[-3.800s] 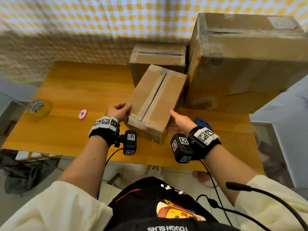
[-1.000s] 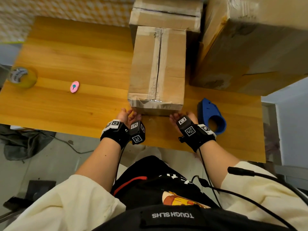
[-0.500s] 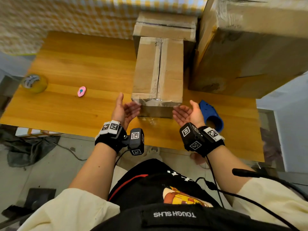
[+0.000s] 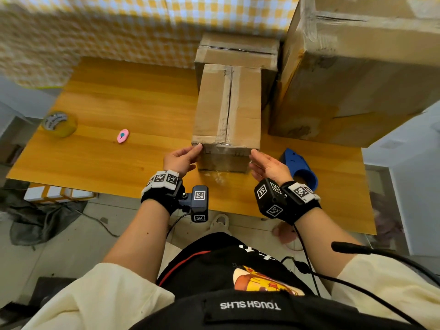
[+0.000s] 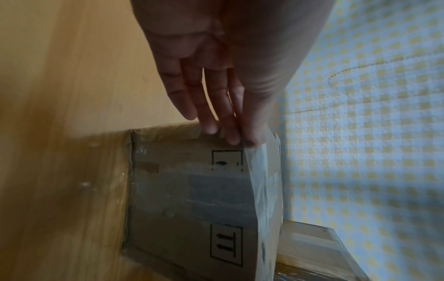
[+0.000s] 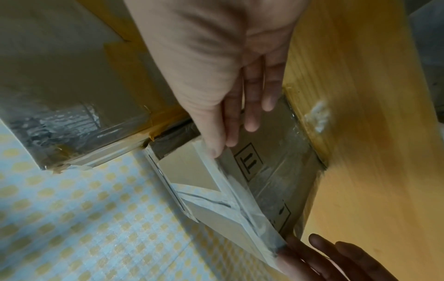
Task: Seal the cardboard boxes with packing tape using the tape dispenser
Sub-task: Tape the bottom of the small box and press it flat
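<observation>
A long cardboard box (image 4: 228,108) lies lengthwise on the wooden table (image 4: 123,98), a taped seam running down its top. My left hand (image 4: 183,158) touches the box's near left corner with straight fingers (image 5: 211,117). My right hand (image 4: 266,163) touches the near right corner, its fingers (image 6: 230,121) flat against the end face. Neither hand holds anything. The blue tape dispenser (image 4: 300,170) lies on the table just right of my right hand. Printed arrow marks show on the box's end face (image 5: 192,199).
A mid-sized box (image 4: 238,51) stands behind the long one, and a large box (image 4: 357,75) fills the back right. A yellow tape roll (image 4: 59,123) sits at the left table edge, a small pink object (image 4: 123,135) beside it. A checkered cloth (image 4: 95,25) hangs behind.
The box was turned from a slant to lie straight and set down. Both hands left its underside, opened beside its near end, and now touch its two near top corners.
</observation>
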